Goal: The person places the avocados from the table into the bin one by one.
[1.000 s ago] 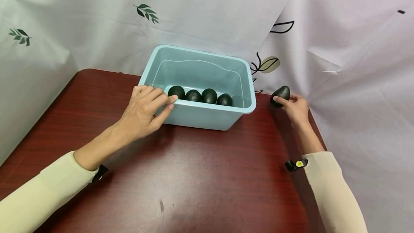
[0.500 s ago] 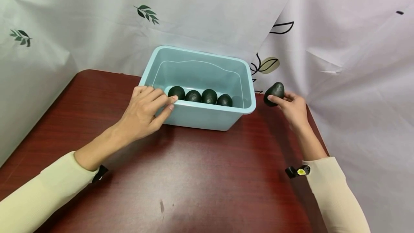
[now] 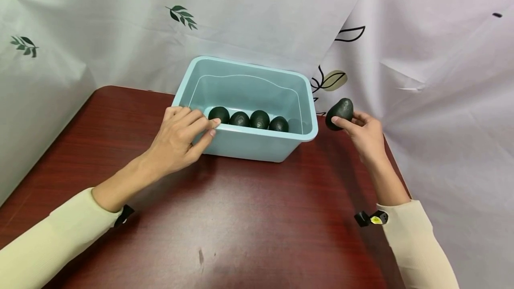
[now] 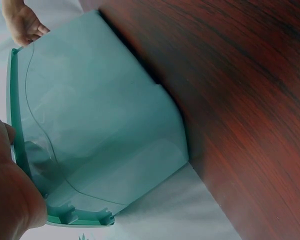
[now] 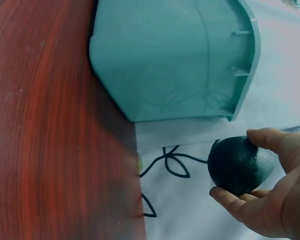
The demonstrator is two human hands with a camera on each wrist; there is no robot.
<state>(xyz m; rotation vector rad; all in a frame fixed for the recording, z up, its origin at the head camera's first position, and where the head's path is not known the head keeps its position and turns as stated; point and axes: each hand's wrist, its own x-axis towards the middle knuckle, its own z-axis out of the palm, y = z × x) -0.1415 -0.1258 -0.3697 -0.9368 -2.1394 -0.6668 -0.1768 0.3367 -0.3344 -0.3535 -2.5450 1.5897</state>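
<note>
A light blue plastic bin (image 3: 257,144) stands on the table, with several dark green avocados (image 3: 259,120) in a row along its near inner side. My left hand (image 3: 178,135) grips the bin's front rim near its left corner, thumb outside and fingers over the edge. To the right of the bin, my right hand (image 3: 364,137) pinches another avocado (image 3: 341,113) between thumb and fingers, raised above the table. The right wrist view shows this held avocado (image 5: 237,165) apart from the bin's end wall (image 5: 165,65).
The dark red wooden table (image 3: 241,217) reaches toward me in front of the bin. White curtains with leaf prints (image 3: 257,17) hang close behind the bin and along both sides. A black wrist camera (image 3: 362,218) sits at my right cuff.
My right hand has lifted the avocado slightly and carried it left, toward the bin. The left hand and the bin have stayed put.
</note>
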